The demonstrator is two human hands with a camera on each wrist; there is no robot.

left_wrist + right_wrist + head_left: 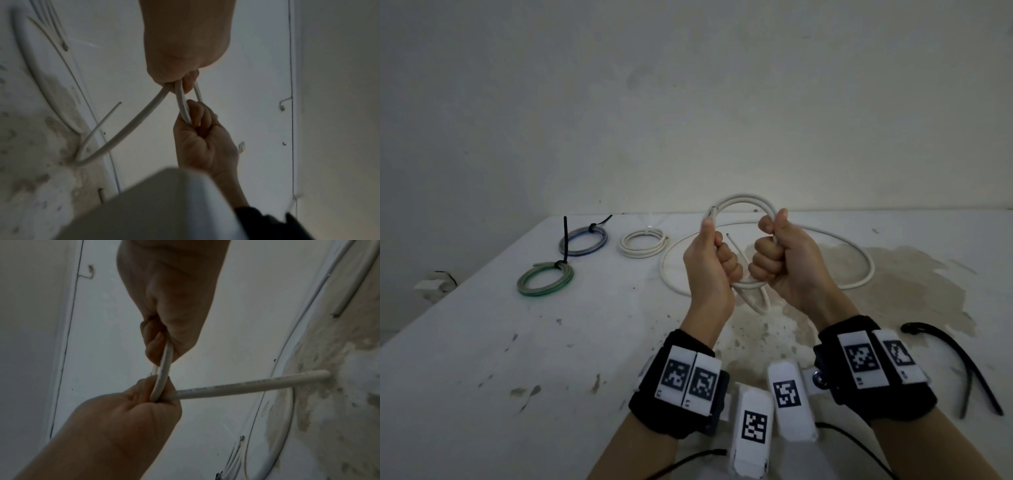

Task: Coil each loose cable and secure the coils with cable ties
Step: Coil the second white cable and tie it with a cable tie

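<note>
Both my hands are raised over the table, each gripping the same thick white cable (740,198). It arches in a small loop between them. My left hand (710,255) is a fist round the loop's left side, and my right hand (779,253) is a fist round its right side, thumb up. In the left wrist view the cable strands (183,104) run from my left hand (185,53) to my right hand (202,139). In the right wrist view one stretch of cable (246,384) runs down to the table. The cable's slack (861,274) lies in a wide loop on the table.
On the stained white table (551,342), back left, lie a blue coil (583,241) and a green coil (545,278), each with a black tie, and a white coil (643,244). Loose black cable ties (959,363) lie at the right. A wall stands behind.
</note>
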